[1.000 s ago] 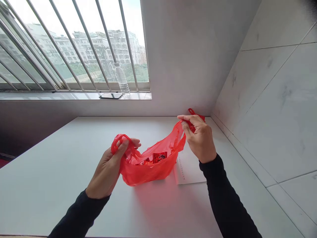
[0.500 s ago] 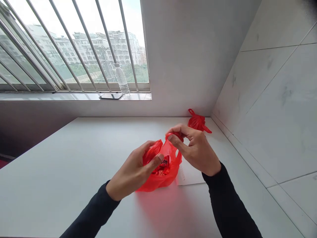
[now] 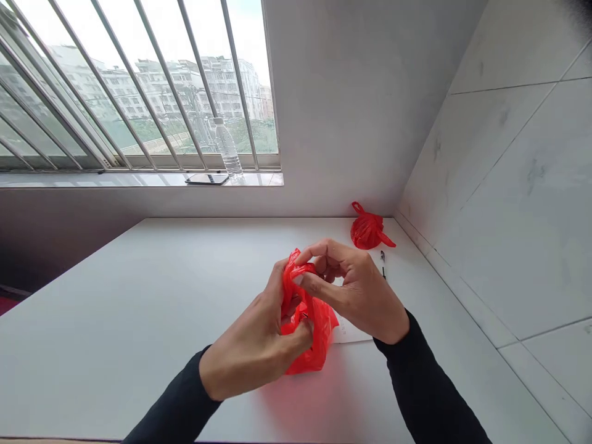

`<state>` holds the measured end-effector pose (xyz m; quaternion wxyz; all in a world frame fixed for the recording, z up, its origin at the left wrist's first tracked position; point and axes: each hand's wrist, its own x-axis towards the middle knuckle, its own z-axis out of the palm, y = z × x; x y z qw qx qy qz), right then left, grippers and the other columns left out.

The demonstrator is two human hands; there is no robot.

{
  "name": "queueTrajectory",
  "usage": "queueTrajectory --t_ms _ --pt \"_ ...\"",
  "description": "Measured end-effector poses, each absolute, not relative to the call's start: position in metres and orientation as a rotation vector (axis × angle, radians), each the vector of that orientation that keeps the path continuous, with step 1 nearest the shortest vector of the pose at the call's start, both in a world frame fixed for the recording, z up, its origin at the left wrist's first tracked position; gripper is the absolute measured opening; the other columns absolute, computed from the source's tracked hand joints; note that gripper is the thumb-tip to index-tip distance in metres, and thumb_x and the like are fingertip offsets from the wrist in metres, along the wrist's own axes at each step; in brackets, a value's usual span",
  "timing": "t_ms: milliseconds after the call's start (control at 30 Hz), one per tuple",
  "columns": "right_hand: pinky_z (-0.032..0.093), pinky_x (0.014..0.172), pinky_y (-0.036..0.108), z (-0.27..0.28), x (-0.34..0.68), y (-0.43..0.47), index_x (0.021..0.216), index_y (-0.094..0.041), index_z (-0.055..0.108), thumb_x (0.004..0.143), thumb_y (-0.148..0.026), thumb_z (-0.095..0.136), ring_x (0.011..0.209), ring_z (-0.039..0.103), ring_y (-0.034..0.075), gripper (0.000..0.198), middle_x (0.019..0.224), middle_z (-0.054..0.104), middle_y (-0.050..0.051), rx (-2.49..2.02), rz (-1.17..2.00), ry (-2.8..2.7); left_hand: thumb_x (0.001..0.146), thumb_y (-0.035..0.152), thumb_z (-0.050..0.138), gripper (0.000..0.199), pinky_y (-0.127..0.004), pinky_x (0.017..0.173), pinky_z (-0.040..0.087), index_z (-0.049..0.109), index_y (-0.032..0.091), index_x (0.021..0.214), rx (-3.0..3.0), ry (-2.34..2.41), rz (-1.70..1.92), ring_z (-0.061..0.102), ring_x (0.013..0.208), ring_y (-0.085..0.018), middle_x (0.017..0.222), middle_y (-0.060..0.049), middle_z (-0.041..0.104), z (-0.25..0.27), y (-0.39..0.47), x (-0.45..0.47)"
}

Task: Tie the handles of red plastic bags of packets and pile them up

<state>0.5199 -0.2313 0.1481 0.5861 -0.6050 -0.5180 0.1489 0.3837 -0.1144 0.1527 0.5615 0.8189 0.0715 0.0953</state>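
Both hands are on a thin red plastic bag [image 3: 320, 345] above the white table. My left hand [image 3: 263, 336] is curled round the bag's left side, its thumb over the front and its fingers behind gathered plastic. With thumb and forefinger, my right hand [image 3: 354, 287] pinches a twisted strip at the top of the bag. The bag's mouth is bunched between the hands, and only a small dark-marked bit of its contents shows through the gap. Under and behind the bag lies a white sheet of paper [image 3: 354, 332], mostly covered by my right hand.
A second red bag [image 3: 367, 230], knotted shut, sits at the table's far right corner, with a pen [image 3: 383, 262] nearer me. On the windowsill stand a clear bottle [image 3: 227, 150] and a flat phone [image 3: 207, 179]. Tiled wall [image 3: 518, 197] borders the table's right side.
My right hand has moved left with its pinched strip, close to my left hand. The bag's opening has narrowed, hiding most of the red packets inside. The pen has come into view.
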Motion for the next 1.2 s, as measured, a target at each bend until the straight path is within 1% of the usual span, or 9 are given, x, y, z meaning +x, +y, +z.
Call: queueTrajectory --t_ms 100,233,333,467,700,833,900,1067,1200 --pt "0.052 0.071 0.025 0.149 0.518 -0.232 0.111 -0.026 0.067 0.090 -0.029 0.070 0.075 0.064 0.011 0.021 0.083 0.069 -0.004 -1.369 0.346 -1.308 0.092 0.024 0.058 0.010 -0.024 0.066 0.048 0.053 0.023 0.100 1.924 0.189 0.217 0.053 0.074 -0.013 0.084 0.001 0.054 0.152 -0.117 0.387" --pt "0.054 0.083 0.030 0.145 0.521 -0.231 0.129 -0.028 0.061 0.097 -0.023 0.057 0.097 0.064 0.014 0.032 0.110 0.067 0.002 -1.420 0.169 -1.326 0.096 0.036 0.053 0.040 -0.022 0.046 0.027 0.035 0.019 0.065 1.837 0.241 0.197 0.026 0.052 -0.007 0.060 0.006 0.027 0.145 -0.108 0.389" --pt "0.053 0.087 0.033 0.141 0.526 -0.226 0.125 -0.026 0.064 0.097 -0.021 0.055 0.104 0.061 0.016 0.030 0.117 0.064 0.004 -1.513 0.136 -1.352 0.096 0.046 0.052 0.042 -0.023 0.048 0.029 0.041 0.019 0.065 1.751 0.303 0.141 0.029 0.052 -0.008 0.058 0.006 0.032 0.143 -0.102 0.386" --pt "0.052 0.081 0.032 0.139 0.531 -0.222 0.101 -0.022 0.069 0.098 -0.028 0.055 0.091 0.064 0.015 0.016 0.097 0.068 0.002 -1.535 0.261 -1.330 0.096 0.056 0.047 0.048 -0.028 0.060 0.047 0.054 0.019 0.066 1.577 0.400 0.104 0.051 0.056 -0.014 0.057 0.000 0.052 0.145 -0.095 0.382" --pt "0.049 0.075 0.028 0.144 0.532 -0.227 0.089 -0.020 0.069 0.097 -0.028 0.058 0.081 0.061 0.013 0.016 0.088 0.068 0.000 -1.490 0.381 -1.501 0.094 0.040 0.060 0.022 -0.025 0.067 0.050 0.067 0.020 0.088 1.424 0.393 0.222 0.062 0.071 -0.014 0.081 -0.002 0.064 0.139 -0.082 0.383" --pt "0.048 0.090 0.030 0.137 0.533 -0.218 0.113 -0.023 0.067 0.101 -0.037 0.053 0.105 0.062 0.016 0.023 0.115 0.068 0.002 -1.454 0.368 -1.431 0.087 0.020 0.065 0.002 -0.025 0.073 0.050 0.065 0.019 0.085 1.596 0.347 0.185 0.061 0.074 -0.013 0.076 0.001 0.062 0.137 -0.081 0.381" --pt "0.046 0.097 0.034 0.129 0.536 -0.209 0.130 -0.026 0.059 0.104 -0.037 0.046 0.113 0.060 0.016 0.031 0.125 0.064 0.003 -1.442 0.394 -1.426 0.086 0.013 0.062 0.009 -0.026 0.072 0.050 0.063 0.020 0.091 1.687 0.322 0.208 0.059 0.073 -0.012 0.077 0.002 0.061 0.136 -0.082 0.380" --pt "0.050 0.076 0.030 0.111 0.547 -0.193 0.130 -0.022 0.059 0.107 -0.042 0.033 0.083 0.065 0.015 0.040 0.084 0.064 0.001 -1.497 0.579 -1.439 0.081 0.002 0.051 0.029 -0.025 0.072 0.049 0.061 0.024 0.097 2.204 0.374 0.521 0.060 0.079 -0.012 0.091 0.002 0.065 0.124 -0.083 0.377" --pt "0.047 0.062 0.025 0.106 0.551 -0.193 0.131 -0.022 0.056 0.103 -0.032 0.041 0.064 0.058 0.012 0.033 0.070 0.057 -0.004 -1.484 0.712 -1.501 0.088 0.002 0.045 0.035 -0.024 0.068 0.050 0.062 0.026 0.109 2.552 0.280 0.855 0.062 0.078 -0.011 0.100 0.000 0.065 0.108 -0.083 0.375"
